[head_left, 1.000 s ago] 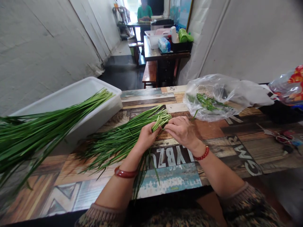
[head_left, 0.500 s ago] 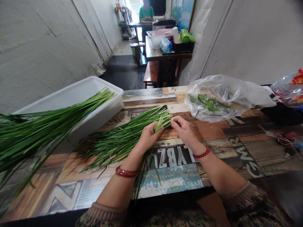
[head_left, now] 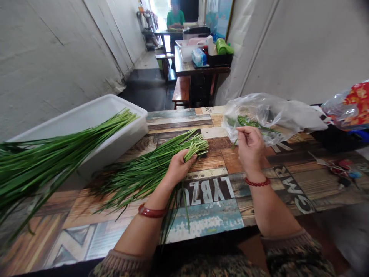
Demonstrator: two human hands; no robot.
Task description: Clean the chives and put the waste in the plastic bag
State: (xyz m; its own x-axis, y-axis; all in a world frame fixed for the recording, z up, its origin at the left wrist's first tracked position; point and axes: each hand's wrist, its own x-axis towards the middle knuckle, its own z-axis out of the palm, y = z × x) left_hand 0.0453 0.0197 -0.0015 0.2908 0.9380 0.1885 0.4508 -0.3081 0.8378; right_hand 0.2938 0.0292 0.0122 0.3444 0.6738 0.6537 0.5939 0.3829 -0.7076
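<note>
My left hand (head_left: 180, 166) is closed around the pale cut ends of a bunch of garlic chives (head_left: 150, 163). The long green leaves trail leftward over the table, and a few hang toward its near edge. My right hand (head_left: 251, 146) is raised at the near side of a clear plastic bag (head_left: 265, 111), fingers pinched together. Whatever is between those fingertips is too small to make out. Inside the bag lie some green scraps (head_left: 250, 122). More garlic chives (head_left: 86, 140) rest across a white plastic tub (head_left: 112, 100) on the left, their leaves spilling over its side.
The wood-patterned table (head_left: 173, 115) also holds scissors (head_left: 317, 158) at the right, near a red-printed plastic package (head_left: 360, 102). Beyond stand a wooden bench (head_left: 181, 88) and another table with a white bin (head_left: 184, 50) and a wipes pack (head_left: 198, 57). A person in green (head_left: 175, 18) sits farther back.
My right hand has left the stem ends and moved right to the plastic bag. My left hand keeps its hold on the chives. The view has shifted slightly.
</note>
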